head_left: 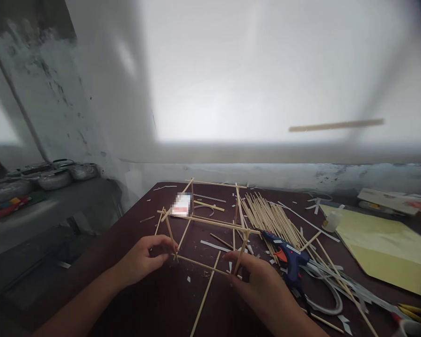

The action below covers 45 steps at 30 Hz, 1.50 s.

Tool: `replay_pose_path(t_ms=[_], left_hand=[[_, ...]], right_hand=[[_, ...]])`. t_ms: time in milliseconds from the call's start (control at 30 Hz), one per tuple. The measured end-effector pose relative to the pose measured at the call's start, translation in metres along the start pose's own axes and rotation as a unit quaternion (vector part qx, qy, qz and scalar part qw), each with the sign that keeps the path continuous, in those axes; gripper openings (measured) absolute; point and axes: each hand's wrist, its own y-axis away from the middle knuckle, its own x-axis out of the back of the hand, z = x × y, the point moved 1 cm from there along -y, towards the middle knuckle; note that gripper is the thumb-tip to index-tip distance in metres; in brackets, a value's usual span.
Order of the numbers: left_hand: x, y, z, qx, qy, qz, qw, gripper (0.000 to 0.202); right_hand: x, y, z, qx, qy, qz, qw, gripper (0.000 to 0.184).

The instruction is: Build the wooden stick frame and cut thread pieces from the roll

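A box-like frame of thin wooden sticks [210, 222] stands on a dark brown table [150, 299]. My left hand [143, 257] pinches the frame's near left corner joint, fingers closed on the sticks. My right hand [257, 278] grips the near right upright where it meets the bottom rail, fingers curled round it. A loose long stick [205, 297] lies slanted on the table between my hands.
A blue hot glue gun [287, 257] lies just right of my right hand, its cord trailing near. Behind it is a heap of several loose sticks [270, 215]. Yellow paper sheets [382, 243], a small glue bottle [331, 220] and white paper scraps lie to the right. A shelf [38, 196] stands left.
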Motion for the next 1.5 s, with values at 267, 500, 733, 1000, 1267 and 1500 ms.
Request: replay_pose_path(t_ms=[267, 500, 733, 1000, 1267, 1500], left_hand=[[-0.025, -0.010, 0.003, -0.042, -0.028, -0.018, 0.999, 0.015], [-0.048, -0.017, 0.013, -0.079, -0.026, -0.051, 0.995, 0.011], [-0.067, -0.026, 0.013, -0.094, -0.024, -0.063, 0.993, 0.010], [-0.069, -0.024, 0.002, -0.116, -0.038, -0.055, 0.991, 0.011], [-0.042, -0.015, -0.019, -0.186, -0.042, 0.036, 0.981, 0.017], [-0.042, -0.016, -0.024, -0.201, -0.072, 0.072, 0.974, 0.011]], right_hand=[[0.019, -0.017, 0.022, -0.056, -0.007, 0.003, 0.998, 0.024], [0.032, -0.029, 0.033, -0.088, -0.008, 0.020, 0.996, 0.015], [0.037, -0.035, 0.038, -0.104, -0.063, 0.065, 0.990, 0.026], [0.039, -0.034, 0.037, -0.114, -0.063, 0.134, 0.982, 0.046], [0.091, -0.020, 0.032, -0.216, 0.179, 0.114, 0.953, 0.029], [0.080, 0.007, 0.047, -0.346, 0.289, -0.008, 0.892, 0.049]])
